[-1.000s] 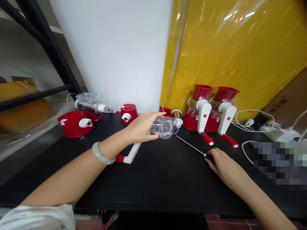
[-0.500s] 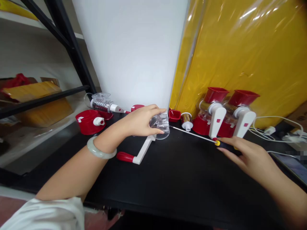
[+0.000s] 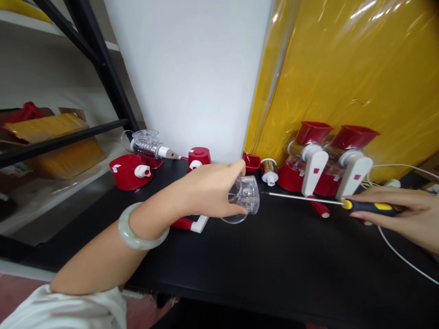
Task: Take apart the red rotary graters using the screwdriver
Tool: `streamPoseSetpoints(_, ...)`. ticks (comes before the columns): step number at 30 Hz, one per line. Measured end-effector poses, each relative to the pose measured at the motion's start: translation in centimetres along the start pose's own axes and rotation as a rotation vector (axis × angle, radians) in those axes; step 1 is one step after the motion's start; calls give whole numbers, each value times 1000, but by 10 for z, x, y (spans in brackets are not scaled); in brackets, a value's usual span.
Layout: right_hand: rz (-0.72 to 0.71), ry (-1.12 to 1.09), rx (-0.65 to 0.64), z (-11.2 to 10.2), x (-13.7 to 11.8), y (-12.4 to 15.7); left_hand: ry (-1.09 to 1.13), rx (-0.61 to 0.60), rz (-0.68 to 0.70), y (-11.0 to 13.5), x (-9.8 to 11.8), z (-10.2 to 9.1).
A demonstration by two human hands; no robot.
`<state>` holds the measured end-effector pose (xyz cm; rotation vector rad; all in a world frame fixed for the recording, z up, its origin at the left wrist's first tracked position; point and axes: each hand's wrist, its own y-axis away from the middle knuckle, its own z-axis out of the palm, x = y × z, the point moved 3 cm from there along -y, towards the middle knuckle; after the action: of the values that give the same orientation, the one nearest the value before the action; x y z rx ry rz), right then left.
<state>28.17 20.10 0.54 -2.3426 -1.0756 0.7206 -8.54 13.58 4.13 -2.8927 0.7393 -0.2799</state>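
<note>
My left hand point(image 3: 209, 192) is wrapped round a clear plastic housing point(image 3: 244, 197) and holds it just above the black table point(image 3: 267, 265). Under that wrist lies a white crank with a red grip point(image 3: 192, 224). My right hand point(image 3: 404, 217) grips the black and yellow handle of a long thin screwdriver point(image 3: 343, 202). Its shaft points left, toward the clear housing, with a gap between tip and housing.
Two assembled red and white rotary graters point(image 3: 331, 155) stand at the back against a yellow sheet. A metal drum point(image 3: 268, 171), a small red cup point(image 3: 251, 162), a red knob piece point(image 3: 199, 158), a red base point(image 3: 130, 171) and another clear drum part point(image 3: 147, 144) lie further left. White cables point(image 3: 401, 253) trail on the right.
My left hand has lifted the clear housing off the table and brought it nearer. My right hand has picked up the screwdriver, now held level, pointing at the housing.
</note>
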Motion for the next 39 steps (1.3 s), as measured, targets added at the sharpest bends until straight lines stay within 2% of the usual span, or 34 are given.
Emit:
streamPoseSetpoints(3,197,-45,-85,1,18,13,-9,-27,73,-5,5,13)
streamPoseSetpoints(7,291,-104,-183,13,25,16,-18,-14,91,-13,0,27)
streamPoseSetpoints(11,296,-134,-223,25,16,-2,-15,-39,37,-18,-13,30)
streamPoseSetpoints(16,256,-219,-275,35,6,-27,-18,-92,-40,-18,-36,21)
streamPoseSetpoints(22,237,-154,-146,45,16,-34,-3,-105,-80,-14,-56,11)
streamPoseSetpoints(25,207,-159,-115,48,14,-31,57,-71,-48,-15,-50,10)
streamPoseSetpoints(30,185,-209,-220,46,14,-25,124,37,15,-18,-29,10)
streamPoseSetpoints(35,196,-189,-179,33,28,-18,163,104,100,-22,-14,19)
streamPoseSetpoints(39,283,-218,-143,22,33,-13,172,157,107,-24,-12,31)
